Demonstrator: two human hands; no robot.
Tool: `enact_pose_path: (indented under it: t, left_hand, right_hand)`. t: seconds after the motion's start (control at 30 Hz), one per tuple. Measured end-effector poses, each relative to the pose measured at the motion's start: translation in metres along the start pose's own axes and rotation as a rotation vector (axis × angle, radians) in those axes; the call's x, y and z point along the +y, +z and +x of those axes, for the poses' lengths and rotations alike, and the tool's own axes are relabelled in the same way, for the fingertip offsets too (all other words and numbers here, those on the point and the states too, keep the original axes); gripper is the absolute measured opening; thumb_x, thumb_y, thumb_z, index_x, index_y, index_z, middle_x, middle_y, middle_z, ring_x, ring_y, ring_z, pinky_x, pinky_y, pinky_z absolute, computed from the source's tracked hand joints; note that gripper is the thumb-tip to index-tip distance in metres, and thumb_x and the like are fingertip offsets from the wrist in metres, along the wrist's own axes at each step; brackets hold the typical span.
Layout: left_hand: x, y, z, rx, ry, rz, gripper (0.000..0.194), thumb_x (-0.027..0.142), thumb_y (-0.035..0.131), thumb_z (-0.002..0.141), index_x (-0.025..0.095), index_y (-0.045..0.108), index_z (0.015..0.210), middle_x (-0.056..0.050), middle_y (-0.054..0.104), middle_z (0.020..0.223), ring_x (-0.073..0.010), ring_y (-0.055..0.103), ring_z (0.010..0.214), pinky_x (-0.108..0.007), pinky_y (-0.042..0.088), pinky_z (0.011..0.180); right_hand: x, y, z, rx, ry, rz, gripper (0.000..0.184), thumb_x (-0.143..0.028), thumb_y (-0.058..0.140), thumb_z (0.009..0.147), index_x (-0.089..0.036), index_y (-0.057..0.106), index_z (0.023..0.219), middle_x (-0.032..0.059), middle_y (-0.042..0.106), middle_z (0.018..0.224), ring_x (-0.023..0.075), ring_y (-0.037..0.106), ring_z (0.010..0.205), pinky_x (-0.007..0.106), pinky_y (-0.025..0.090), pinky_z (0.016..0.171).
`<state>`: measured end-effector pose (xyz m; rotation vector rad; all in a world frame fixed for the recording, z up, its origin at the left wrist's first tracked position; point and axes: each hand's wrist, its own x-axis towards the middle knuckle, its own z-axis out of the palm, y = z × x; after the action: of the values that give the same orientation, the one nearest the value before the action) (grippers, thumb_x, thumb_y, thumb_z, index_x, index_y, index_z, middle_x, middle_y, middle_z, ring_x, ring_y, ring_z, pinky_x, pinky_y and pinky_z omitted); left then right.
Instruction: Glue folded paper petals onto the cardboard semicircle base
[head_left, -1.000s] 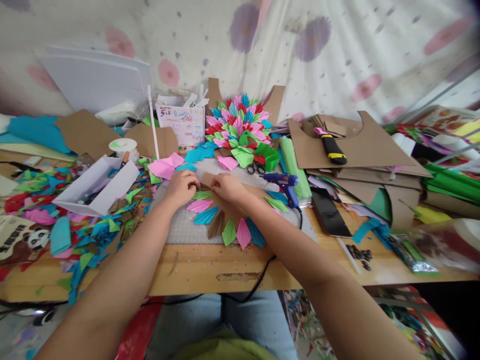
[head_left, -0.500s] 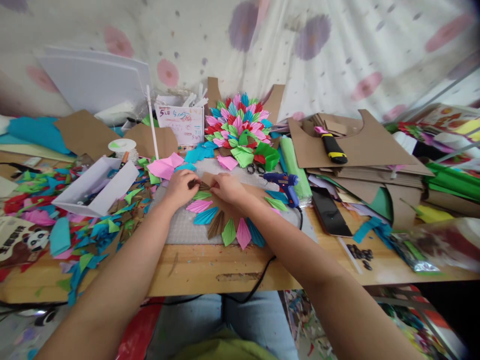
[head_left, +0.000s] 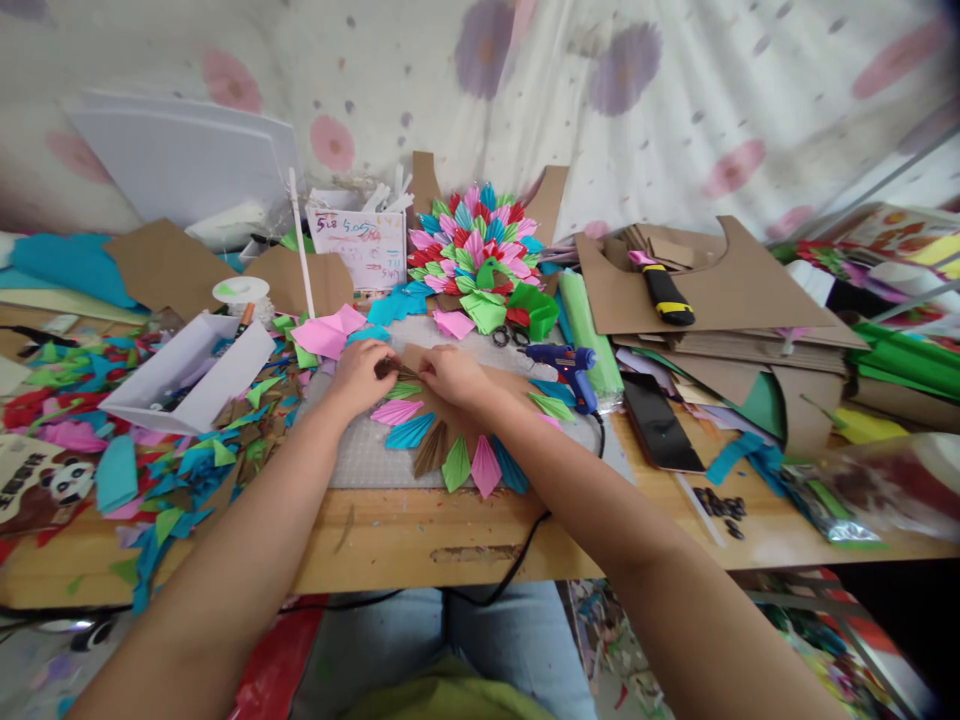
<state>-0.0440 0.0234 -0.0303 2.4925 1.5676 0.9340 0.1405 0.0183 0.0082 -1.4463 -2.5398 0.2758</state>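
A brown cardboard piece [head_left: 457, 418] lies on the grey cutting mat [head_left: 360, 462], its lower edge fringed with pleated paper leaves in pink, blue, brown and green. At its upper left, my left hand [head_left: 361, 375] pinches a brown pleated paper leaf [head_left: 405, 372]. My right hand [head_left: 454, 378] rests on the cardboard beside it, thumb and fingertips pressed together at the leaf's inner end. A blue glue gun [head_left: 564, 372] stands right of the cardboard, its black cord running off the table's front edge.
Behind the mat stands a colourful paper-leaf piece [head_left: 480, 240]. Scissors [head_left: 511, 337] lie before it. Left are a white box [head_left: 187, 375] and paper scraps [head_left: 202, 470]. Right are a phone [head_left: 661, 422], stacked cardboard [head_left: 697, 300] and a utility knife [head_left: 666, 295].
Hardly anything differs. Both hands keep their places at the brown leaf, and the view has shifted very slightly.
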Motion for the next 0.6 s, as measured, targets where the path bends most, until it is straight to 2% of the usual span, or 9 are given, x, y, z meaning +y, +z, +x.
enact_pose_path:
  t: [0.33,0.6]
  left_hand:
    - [-0.001,0.0011,-0.0003,-0.039,-0.012,0.025,0.014,0.023,0.055,0.07,0.018,0.064,0.081,-0.006,0.064,0.088,-0.0218,0.057,0.09,-0.037,0.045,0.084]
    - [0.0018,0.0,-0.0007,-0.034,-0.035,0.015,0.014,0.023,0.054,0.07,0.019,0.064,0.08,-0.005,0.063,0.088,-0.0213,0.057,0.089,-0.037,0.046,0.084]
  right_hand:
    - [0.0014,-0.0006,0.0065,-0.03,0.048,0.044,0.023,-0.022,0.047,0.083,-0.015,0.067,0.092,0.0082,0.068,0.095,0.0155,0.059,0.08,0.023,0.038,0.069]
    - [0.0007,0.0033,0.0078,-0.043,0.044,0.024,0.023,-0.021,0.046,0.083,-0.015,0.068,0.091,0.0089,0.068,0.096,0.0167,0.058,0.083,0.024,0.038,0.072]
